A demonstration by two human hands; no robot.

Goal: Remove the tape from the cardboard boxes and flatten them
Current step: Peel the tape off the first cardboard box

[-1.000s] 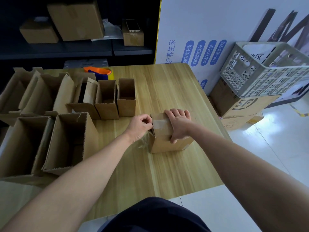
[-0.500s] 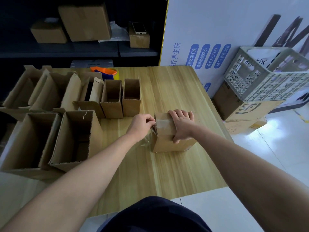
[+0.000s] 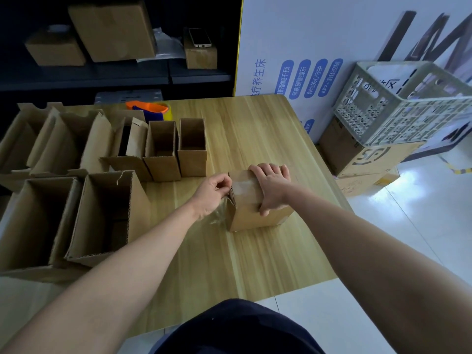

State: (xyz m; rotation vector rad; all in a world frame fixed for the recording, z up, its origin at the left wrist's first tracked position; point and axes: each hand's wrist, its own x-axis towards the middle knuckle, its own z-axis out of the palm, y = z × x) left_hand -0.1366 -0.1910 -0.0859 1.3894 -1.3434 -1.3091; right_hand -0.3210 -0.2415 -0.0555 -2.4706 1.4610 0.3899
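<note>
Wooden table, open-topped boxes, right grip clasping taped box, left grip pinching its tape

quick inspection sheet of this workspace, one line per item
surface: wooden table, boxes crowding its left side.
job's things: small sealed box near the middle, clear tape across its top with one end peeled loose at the left edge; open boxes stand upright.
clutter: orange and blue tape dispenser behind the open boxes.
grips: left hand pinches the tape at the box's top left edge; right hand clasps the box top, thumb on the near face.
cables: nothing seen.
surroundings: plastic crate on a carton at right; printed board; dark shelf with a phone.
</note>
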